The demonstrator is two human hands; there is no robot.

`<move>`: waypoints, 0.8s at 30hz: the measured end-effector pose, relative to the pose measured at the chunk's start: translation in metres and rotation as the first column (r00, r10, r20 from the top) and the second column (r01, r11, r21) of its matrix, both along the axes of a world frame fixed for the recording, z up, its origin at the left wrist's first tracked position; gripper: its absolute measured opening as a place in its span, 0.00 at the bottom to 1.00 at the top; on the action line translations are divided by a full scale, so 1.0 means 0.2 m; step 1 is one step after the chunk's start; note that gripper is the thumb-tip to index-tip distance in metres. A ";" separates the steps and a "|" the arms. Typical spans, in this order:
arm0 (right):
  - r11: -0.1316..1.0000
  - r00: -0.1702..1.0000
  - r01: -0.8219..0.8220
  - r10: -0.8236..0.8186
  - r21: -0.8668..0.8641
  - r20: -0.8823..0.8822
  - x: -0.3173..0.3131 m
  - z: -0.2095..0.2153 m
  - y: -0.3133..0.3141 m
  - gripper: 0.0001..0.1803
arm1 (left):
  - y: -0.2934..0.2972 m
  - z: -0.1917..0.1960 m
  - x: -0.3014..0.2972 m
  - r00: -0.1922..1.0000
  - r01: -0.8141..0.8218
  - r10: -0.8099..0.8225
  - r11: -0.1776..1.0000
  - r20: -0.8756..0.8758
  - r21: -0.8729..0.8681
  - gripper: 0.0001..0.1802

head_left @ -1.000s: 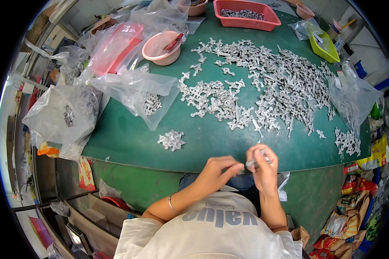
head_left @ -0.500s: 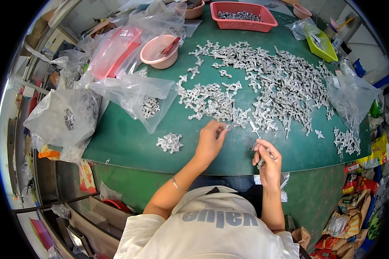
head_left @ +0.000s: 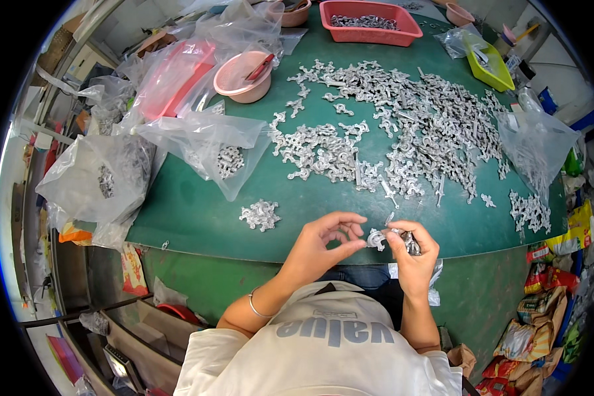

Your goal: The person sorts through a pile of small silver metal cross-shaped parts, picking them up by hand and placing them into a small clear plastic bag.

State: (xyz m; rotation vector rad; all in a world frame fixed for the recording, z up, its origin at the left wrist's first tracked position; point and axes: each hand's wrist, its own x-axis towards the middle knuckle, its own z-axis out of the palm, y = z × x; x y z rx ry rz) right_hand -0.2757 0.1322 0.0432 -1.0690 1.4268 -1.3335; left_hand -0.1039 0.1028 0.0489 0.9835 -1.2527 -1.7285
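Note:
My right hand point(head_left: 414, 259) is closed around several small silver metal castings point(head_left: 412, 245) near the table's front edge. One round-ended casting point(head_left: 376, 239) sticks out from its fingertips toward my left hand. My left hand point(head_left: 323, 243) has thumb and fingers curved but apart, with nothing seen between them, just left of that casting. Beyond both hands lies a wide heap of similar silver castings point(head_left: 435, 142); a smaller cluster of castings point(head_left: 320, 153) lies to its left. A little pile of castings point(head_left: 260, 216) sits alone to the left of my left hand.
Clear plastic bags point(head_left: 99, 178) with metal parts stand at the left, beside a pink bowl point(head_left: 243, 92) holding a red-handled tool. A red tray point(head_left: 369, 38) of parts is at the back, a yellow-green tray point(head_left: 501, 80) at the back right. Another bag point(head_left: 541, 148) lies at the right.
My left hand has drawn back from the edge of the cluster toward my right hand, its fingers opening. A casting now shows at my right fingertips, and that hand has turned slightly.

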 end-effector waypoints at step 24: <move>0.981 0.966 -0.191 0.190 -0.008 0.176 -0.02 -0.03 -0.01 0.08 | 0.01 0.02 0.08 0.946 0.031 0.089 0.932 0.313 -0.361 0.19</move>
